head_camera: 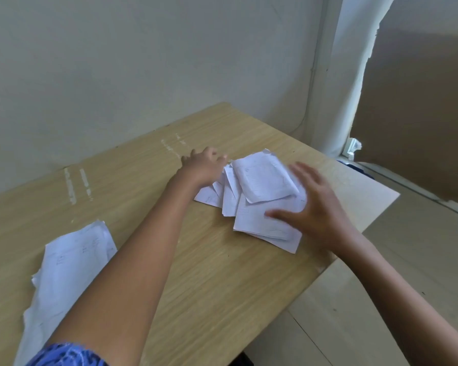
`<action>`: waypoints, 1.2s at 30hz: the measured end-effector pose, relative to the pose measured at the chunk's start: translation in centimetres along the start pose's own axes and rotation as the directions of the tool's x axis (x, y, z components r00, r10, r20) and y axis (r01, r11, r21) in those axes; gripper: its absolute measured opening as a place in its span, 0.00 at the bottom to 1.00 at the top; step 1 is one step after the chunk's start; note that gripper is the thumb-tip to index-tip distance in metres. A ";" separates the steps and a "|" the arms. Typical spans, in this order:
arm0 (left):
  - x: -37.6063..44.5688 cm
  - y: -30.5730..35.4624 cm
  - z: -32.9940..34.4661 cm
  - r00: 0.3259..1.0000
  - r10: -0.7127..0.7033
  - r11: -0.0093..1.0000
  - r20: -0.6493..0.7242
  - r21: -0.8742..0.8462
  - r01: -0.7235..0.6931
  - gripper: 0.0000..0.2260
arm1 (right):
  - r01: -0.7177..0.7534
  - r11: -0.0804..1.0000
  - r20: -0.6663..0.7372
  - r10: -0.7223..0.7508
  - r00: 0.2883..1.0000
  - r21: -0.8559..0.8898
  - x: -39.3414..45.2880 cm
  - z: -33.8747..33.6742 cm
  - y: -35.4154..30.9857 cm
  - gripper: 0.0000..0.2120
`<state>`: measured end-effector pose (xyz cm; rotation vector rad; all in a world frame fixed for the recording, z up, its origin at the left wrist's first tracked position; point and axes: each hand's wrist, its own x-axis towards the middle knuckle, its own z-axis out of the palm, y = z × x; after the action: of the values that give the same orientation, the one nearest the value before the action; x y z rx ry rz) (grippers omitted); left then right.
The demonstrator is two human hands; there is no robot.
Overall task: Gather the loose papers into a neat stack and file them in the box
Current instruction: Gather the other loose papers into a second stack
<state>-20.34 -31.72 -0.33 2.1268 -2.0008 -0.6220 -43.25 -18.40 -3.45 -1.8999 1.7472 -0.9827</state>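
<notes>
My left hand [204, 165] reaches to the far left edge of a fanned heap of papers [259, 196] on the wooden table [196, 273]; its fingers curl at the sheets' edge, but I cannot tell whether they pinch one. My right hand [315, 210] lies flat and spread on the near right of the heap, fingers straight, thumb pressing the lowest sheet. The papers are thin white rectangles, faintly ruled and pencilled, overlapping at skewed angles; the topmost sheet bows upward with a curled corner. A second pile of sheets [69, 265], creased with ragged edges, lies at the near left, well apart. The tabletop is pale, straight-grained laminate with whitish scuffs. A blue patterned sleeve [66, 355] shows at the near edge.
</notes>
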 end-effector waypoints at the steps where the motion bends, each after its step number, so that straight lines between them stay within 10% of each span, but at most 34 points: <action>1: -0.6 -0.4 0.3 0.999 -0.023 1.000 -0.038 0.008 0.023 0.25 | -0.110 0.994 -0.101 0.111 0.989 0.019 -0.4 -0.2 0.4 0.44; 10: -6.2 -2.6 4.3 0.924 -0.060 0.997 -0.378 0.022 0.074 0.17 | -0.192 0.980 0.063 0.195 0.979 -0.042 -0.6 0.5 0.0 0.13; 18: -4.9 -3.6 2.8 0.971 0.010 1.000 -0.239 -0.021 -0.015 0.21 | -0.180 0.982 0.203 0.187 0.961 -0.050 2.1 1.4 -0.5 0.22; 24: -8.3 -4.6 3.0 0.872 -0.236 0.971 -0.428 -0.071 0.228 0.17 | -0.279 0.950 0.125 0.263 0.957 0.139 4.5 -0.2 -0.6 0.28; 28: -10.1 -4.2 5.0 0.866 -0.163 0.982 -0.473 0.004 0.187 0.14 | -0.227 0.970 0.201 0.207 0.957 0.082 4.9 0.6 -0.9 0.23; 36: -7.6 -2.8 3.6 0.948 -0.149 0.984 -0.282 -0.139 0.113 0.24 | -0.248 0.957 0.138 0.228 0.964 0.148 4.1 -0.3 -0.7 0.24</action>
<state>-19.36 -23.41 -3.19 2.1472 -1.6370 -0.4065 -43.04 -22.20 -1.80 -1.5693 1.7200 -0.8746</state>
